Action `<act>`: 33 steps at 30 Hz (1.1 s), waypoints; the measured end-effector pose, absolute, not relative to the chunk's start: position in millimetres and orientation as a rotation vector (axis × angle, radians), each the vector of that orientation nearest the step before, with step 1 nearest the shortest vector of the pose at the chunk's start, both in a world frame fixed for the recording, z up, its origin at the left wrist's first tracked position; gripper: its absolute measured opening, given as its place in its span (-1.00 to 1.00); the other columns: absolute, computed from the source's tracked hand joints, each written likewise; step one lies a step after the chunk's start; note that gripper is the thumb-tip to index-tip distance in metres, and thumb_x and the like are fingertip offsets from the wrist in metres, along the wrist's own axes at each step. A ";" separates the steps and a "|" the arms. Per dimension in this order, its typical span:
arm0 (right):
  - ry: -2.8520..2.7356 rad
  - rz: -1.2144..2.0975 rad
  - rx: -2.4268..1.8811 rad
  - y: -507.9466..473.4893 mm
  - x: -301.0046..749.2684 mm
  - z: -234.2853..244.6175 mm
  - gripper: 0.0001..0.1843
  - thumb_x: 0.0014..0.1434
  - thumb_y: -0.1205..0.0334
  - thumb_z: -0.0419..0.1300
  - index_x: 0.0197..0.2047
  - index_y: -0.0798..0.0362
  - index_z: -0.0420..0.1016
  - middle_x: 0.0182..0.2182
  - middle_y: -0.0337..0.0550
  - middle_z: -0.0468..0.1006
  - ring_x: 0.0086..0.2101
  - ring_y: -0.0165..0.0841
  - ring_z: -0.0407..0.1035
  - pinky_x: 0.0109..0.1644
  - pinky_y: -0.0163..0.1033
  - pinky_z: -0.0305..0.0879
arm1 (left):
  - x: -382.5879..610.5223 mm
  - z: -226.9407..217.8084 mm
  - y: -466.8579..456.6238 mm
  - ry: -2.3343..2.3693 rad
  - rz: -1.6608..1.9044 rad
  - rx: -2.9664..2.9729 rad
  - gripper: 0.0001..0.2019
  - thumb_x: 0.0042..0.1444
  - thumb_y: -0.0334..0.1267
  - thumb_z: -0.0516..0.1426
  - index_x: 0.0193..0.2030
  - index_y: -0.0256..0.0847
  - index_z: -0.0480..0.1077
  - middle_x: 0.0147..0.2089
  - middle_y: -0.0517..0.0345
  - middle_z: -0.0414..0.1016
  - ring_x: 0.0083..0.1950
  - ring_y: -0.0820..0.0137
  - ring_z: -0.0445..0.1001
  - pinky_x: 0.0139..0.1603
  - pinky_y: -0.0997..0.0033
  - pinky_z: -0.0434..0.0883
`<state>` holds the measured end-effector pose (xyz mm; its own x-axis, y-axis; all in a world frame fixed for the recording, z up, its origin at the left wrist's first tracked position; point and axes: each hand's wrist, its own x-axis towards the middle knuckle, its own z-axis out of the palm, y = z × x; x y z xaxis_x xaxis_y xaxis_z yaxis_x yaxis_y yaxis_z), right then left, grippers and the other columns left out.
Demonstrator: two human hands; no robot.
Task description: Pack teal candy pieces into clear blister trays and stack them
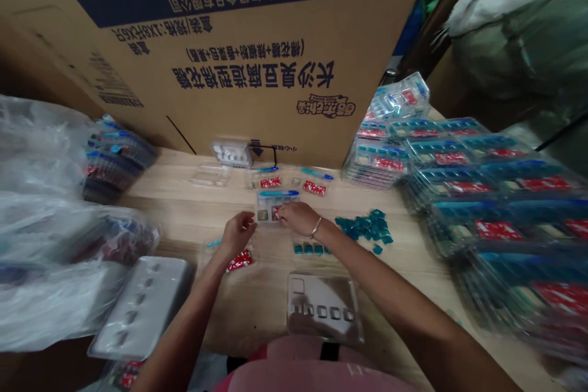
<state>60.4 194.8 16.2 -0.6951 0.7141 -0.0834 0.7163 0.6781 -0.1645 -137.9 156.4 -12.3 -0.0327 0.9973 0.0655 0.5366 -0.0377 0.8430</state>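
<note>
**Close work on thin plastic**

The left hand (pixel 237 234) and right hand (pixel 298 218) meet at a clear tray (pixel 265 205) lying flat in the middle of the counter (pixel 184 214). The right fingertips (pixel 281 211) rest on the tray's right side, by a small red piece (pixel 275 213). The left fingers (pixel 249 225) sit at or just beside its left edge. Both hands are narrow and drawn in, not spread wide, but I cannot tell whether either one is gripping.

A blue stick (pixel 278 193) lies along the tray's far side. The tray looks light and fairly stiff, though thin enough to flex or crack, and its smooth plastic could slip. Its rim, taken from both sides, looks the safest hold.

Red packets (pixel 271 182) lie just beyond it, and teal cubes (pixel 365 226) are heaped to the right. A silver tray (pixel 323 309) sits nearer the person, stacked trays (pixel 487 214) crowd the right, and a carton (pixel 229 61) stands behind.
</note>
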 end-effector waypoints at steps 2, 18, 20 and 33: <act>2.847 -0.305 1.139 200.5 60.5 20.4 -0.84 0.10 0.37 0.12 -0.37 0.16 0.54 -0.36 0.05 0.57 -0.31 -0.27 0.44 -0.27 -0.27 0.26 | -137.8 -13.7 158.2 1.615 0.967 1.617 -0.80 -0.19 -0.29 0.15 -0.33 -0.23 0.43 -0.53 0.23 0.43 -0.53 0.46 0.39 -0.50 0.49 0.32; 3.151 -0.035 1.163 193.2 91.7 32.8 -0.86 0.15 0.37 0.04 -0.32 0.09 0.42 -0.34 -0.10 0.49 -0.30 -0.33 0.33 -0.24 -0.26 0.18 | -120.6 -24.0 153.6 1.919 0.945 1.896 -0.83 -0.04 -0.26 0.16 -0.26 -0.22 0.39 -0.29 0.01 0.48 -0.19 0.21 0.42 -0.17 0.24 0.34; 3.159 0.055 1.190 178.7 99.6 35.9 -0.87 0.15 0.38 0.04 -0.31 0.10 0.42 -0.34 -0.08 0.47 -0.29 -0.32 0.31 -0.24 -0.25 0.17 | -118.3 -14.3 148.6 1.826 1.145 1.704 -0.82 0.01 -0.18 0.12 -0.26 -0.21 0.39 -0.25 -0.01 0.48 -0.19 0.23 0.43 -0.19 0.26 0.35; 2.953 -0.432 2.090 24.8 194.8 3.9 -0.79 0.24 0.31 -0.02 -0.30 0.06 0.44 -0.41 -0.12 0.43 -0.35 -0.33 0.33 -0.27 -0.27 0.22 | -122.4 -6.7 -1.8 1.484 1.030 0.752 -0.26 -0.23 -0.09 0.31 0.14 -0.12 0.18 -0.32 0.16 0.54 -0.31 0.37 0.50 -0.35 0.47 0.41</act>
<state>194.8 24.8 3.9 -0.2594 0.9296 0.2618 0.8156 0.3561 -0.4561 -122.4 -1.8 -6.7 -0.1736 0.8889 -0.4240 -0.0863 0.4152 0.9056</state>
